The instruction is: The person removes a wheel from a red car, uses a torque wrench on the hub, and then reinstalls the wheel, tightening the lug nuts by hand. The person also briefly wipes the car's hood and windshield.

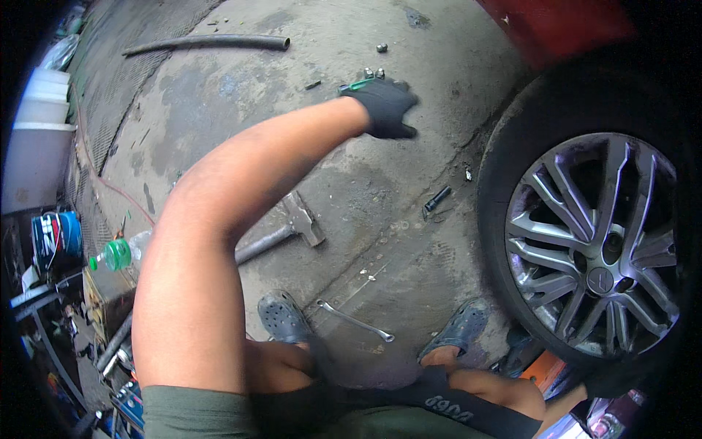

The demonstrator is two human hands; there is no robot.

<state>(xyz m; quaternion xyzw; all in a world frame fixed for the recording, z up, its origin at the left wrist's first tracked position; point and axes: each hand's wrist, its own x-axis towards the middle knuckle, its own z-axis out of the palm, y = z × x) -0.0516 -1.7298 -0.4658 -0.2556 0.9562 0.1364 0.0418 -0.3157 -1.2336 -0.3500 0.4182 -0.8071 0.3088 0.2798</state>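
Note:
My left hand (389, 108), in a black glove, is stretched far out over the concrete floor. Its fingertips are a little blurred but look spread, with nothing visible between them. Close beside it lie small dark metal pieces (374, 73) that look like wheel nuts, and a green strip (358, 85) I cannot identify. Another such nut (382, 47) lies farther off. At the lower right my right hand (621, 377), in a dark glove, is in deep shadow below the wheel (601, 279). Its fingers cannot be made out.
A hammer (303, 219) lies partly behind my left arm. A wrench (356, 320) rests between my feet, and a short black cylinder (437, 199) lies nearer the tyre. A dark pipe (212, 42) is at the back. On the left are a green-capped bottle (115, 254) and white containers (40, 161).

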